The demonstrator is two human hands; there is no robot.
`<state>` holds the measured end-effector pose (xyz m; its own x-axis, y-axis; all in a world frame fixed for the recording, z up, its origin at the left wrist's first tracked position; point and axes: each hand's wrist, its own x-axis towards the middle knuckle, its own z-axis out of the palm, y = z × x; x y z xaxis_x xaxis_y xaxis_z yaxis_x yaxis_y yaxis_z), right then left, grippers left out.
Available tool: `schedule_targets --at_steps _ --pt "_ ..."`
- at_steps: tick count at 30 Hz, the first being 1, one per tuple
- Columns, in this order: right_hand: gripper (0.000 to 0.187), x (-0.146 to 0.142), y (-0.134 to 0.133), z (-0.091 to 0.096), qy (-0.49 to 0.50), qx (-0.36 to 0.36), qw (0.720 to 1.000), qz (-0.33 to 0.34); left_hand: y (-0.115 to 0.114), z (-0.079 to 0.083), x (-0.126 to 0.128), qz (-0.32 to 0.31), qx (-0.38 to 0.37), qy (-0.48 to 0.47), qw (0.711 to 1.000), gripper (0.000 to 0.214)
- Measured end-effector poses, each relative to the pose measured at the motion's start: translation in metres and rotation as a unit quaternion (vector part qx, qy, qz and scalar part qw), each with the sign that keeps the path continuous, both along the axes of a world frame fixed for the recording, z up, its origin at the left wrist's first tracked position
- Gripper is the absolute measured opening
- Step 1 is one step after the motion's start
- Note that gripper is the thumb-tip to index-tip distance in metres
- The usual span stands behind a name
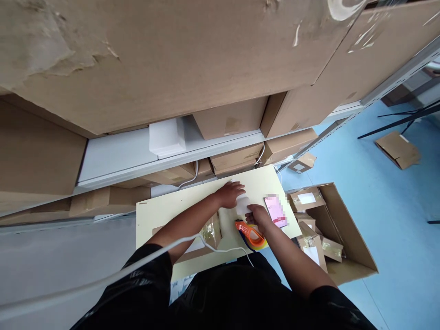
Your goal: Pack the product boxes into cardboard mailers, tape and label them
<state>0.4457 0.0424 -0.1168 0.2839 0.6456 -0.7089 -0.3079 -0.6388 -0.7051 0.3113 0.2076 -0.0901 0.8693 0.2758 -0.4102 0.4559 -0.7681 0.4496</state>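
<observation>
A white cable (30,300) runs nearest the camera, slanting across the left forearm and looping down near the person's waist. Over the pale table (165,208), the left hand (231,195) is spread, its fingertips at the upper edge of a small white slip (242,205); whether they press it cannot be told. The right hand (259,217) is drawn nearly closed and appears to pinch the slip's lower right edge. For good handling, I judge, a light grip at opposite edges should keep so thin a piece flat, with the wrist lifted off the orange tape dispenser (244,228) just beneath and the phone (276,211) beside it. A taped carton (213,229) lies under the left forearm; beyond the table's right end, an open box (354,224) holds smaller parcels (311,250). Ahead, a shelf (117,151) bears large cartons (206,55).
</observation>
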Motion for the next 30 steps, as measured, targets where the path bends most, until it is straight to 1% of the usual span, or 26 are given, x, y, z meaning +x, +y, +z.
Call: schedule_targets --at_steps 2,3,4,7,9,13,16,19,21,22,24,26,28,30 --pt "0.023 0.003 -0.005 -0.001 0.003 -0.025 1.000 -0.012 0.010 -0.010 0.004 -0.012 0.008 0.054 0.998 0.094" --pt "0.022 0.006 -0.005 -0.001 0.007 -0.039 0.999 -0.015 0.014 -0.014 0.006 -0.015 0.007 0.081 0.997 0.102" --pt "0.021 0.009 -0.004 -0.001 0.008 -0.049 0.999 -0.019 0.016 -0.018 0.007 -0.015 0.007 0.100 0.995 0.105" --pt "0.020 0.022 0.006 -0.001 0.003 -0.062 0.998 -0.030 0.017 -0.024 0.010 -0.005 0.031 0.114 0.993 0.102" --pt "0.019 0.030 0.016 -0.002 -0.003 -0.058 0.998 -0.036 0.016 -0.025 0.010 0.013 0.059 0.124 0.991 0.096" --pt "0.017 0.043 0.044 -0.005 -0.030 -0.039 0.998 -0.046 0.015 -0.025 0.012 0.090 0.082 0.185 0.975 0.080" --pt "0.017 0.050 0.065 -0.008 -0.057 -0.025 0.997 -0.050 0.017 -0.026 0.013 0.127 0.082 0.207 0.967 0.079" --pt "0.016 0.056 0.080 -0.011 -0.073 -0.018 0.996 -0.050 0.019 -0.028 0.013 0.141 0.078 0.213 0.964 0.084" --pt "0.017 0.060 0.085 -0.012 -0.080 -0.018 0.995 -0.051 0.020 -0.029 0.011 0.151 0.087 0.189 0.966 0.084" --pt "0.017 0.062 0.086 -0.012 -0.083 -0.018 0.995 -0.053 0.021 -0.030 0.010 0.154 0.095 0.166 0.969 0.081" --pt "0.017 0.065 0.087 -0.013 -0.089 -0.018 0.994 -0.057 0.024 -0.032 0.008 0.147 0.110 0.113 0.976 0.065" --pt "0.016 0.067 0.087 -0.014 -0.092 -0.017 0.994 -0.060 0.026 -0.036 0.005 0.104 0.109 0.074 0.986 0.052" --pt "0.016 0.068 0.087 -0.015 -0.091 -0.017 0.994 -0.060 0.028 -0.041 0.002 0.059 0.099 0.062 0.991 0.057" --pt "0.017 0.068 0.087 -0.015 -0.088 -0.020 0.994 -0.059 0.029 -0.048 0.001 0.048 0.091 0.063 0.993 0.067"
